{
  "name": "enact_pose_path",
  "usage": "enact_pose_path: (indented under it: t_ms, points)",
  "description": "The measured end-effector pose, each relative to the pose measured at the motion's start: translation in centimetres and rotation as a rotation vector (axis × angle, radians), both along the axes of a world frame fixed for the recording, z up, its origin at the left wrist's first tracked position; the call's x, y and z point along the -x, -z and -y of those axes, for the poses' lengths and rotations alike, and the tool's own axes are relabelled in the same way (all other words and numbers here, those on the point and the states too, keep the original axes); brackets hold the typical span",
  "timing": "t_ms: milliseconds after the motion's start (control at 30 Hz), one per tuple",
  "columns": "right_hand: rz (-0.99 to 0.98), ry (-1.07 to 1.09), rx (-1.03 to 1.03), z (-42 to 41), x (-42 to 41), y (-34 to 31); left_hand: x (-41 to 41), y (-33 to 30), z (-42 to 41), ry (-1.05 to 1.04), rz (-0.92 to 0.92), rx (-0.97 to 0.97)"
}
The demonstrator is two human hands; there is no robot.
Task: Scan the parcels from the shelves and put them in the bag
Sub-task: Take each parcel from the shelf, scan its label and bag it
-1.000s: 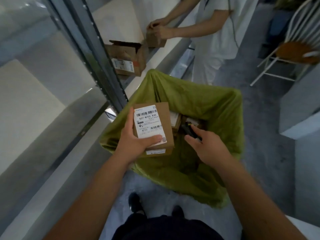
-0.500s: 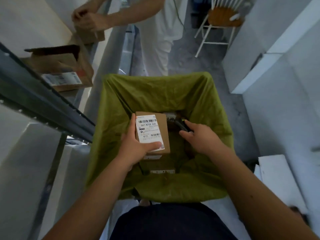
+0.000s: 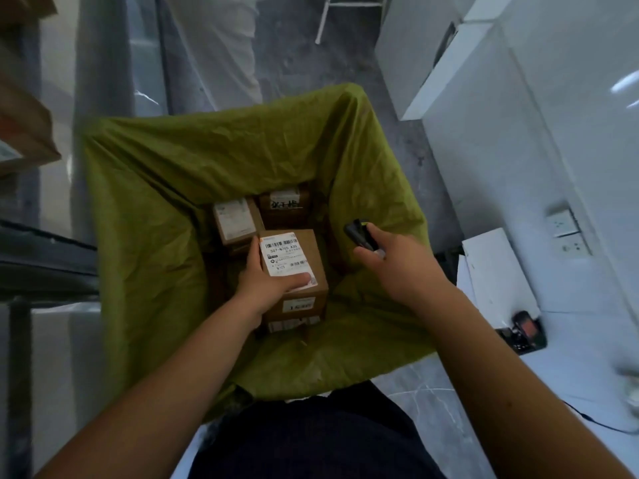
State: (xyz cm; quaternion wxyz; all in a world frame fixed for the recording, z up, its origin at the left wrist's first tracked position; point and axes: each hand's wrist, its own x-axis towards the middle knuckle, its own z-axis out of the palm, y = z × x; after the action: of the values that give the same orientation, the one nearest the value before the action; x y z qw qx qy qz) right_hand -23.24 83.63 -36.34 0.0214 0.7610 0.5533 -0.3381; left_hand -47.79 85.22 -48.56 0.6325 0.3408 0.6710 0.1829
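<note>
The bag (image 3: pixel 166 188) in front of me is crinkled olive cloth, matt. The parcel (image 3: pixel 307 261) I hold is plain brown cardboard with a smooth white paper label (image 3: pixel 287 255). My scanner (image 3: pixel 359 235) looks like dark, slightly glossy plastic. The floor (image 3: pixel 304 57) is rough grey.

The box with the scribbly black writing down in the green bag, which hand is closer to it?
Left, though not by much. The left hand grips another parcel just below that box. The right hand holds a scanner off to its right.
</note>
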Motion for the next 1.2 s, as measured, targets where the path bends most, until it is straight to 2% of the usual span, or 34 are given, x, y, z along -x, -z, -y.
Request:
enact_pose_path:
  t_ms: [233,367,467,833,1000,1100,1200]
  points:
    - [0.014,-0.103,0.068,-1.9,-2.3,1.7,-3.3,4.1,-0.7,-0.117,-0.022,0.102]
    - [0.112,-0.241,0.072,-3.3,-4.0,2.2,-5.3,6.8,-1.9,-0.132,-0.079,0.097]
    - [0.111,-0.287,0.086,-4.7,-5.4,2.8,-6.6,9.1,-3.0,-0.149,-0.088,0.088]
    - [0.060,-0.300,0.193,-5.9,-7.5,5.9,-10.5,15.1,-7.1,-0.240,-0.092,0.039]
    - [0.033,-0.283,0.213,-6.2,-7.6,6.4,-10.8,16.0,-6.7,-0.353,-0.026,0.077]
    - [0.024,-0.281,0.213,-6.6,-7.5,6.8,-10.7,16.0,-6.0,-0.318,-0.052,0.033]
    - [0.021,-0.285,0.212,-6.7,-7.1,7.1,-10.0,16.2,-5.1,-0.392,-0.061,0.038]
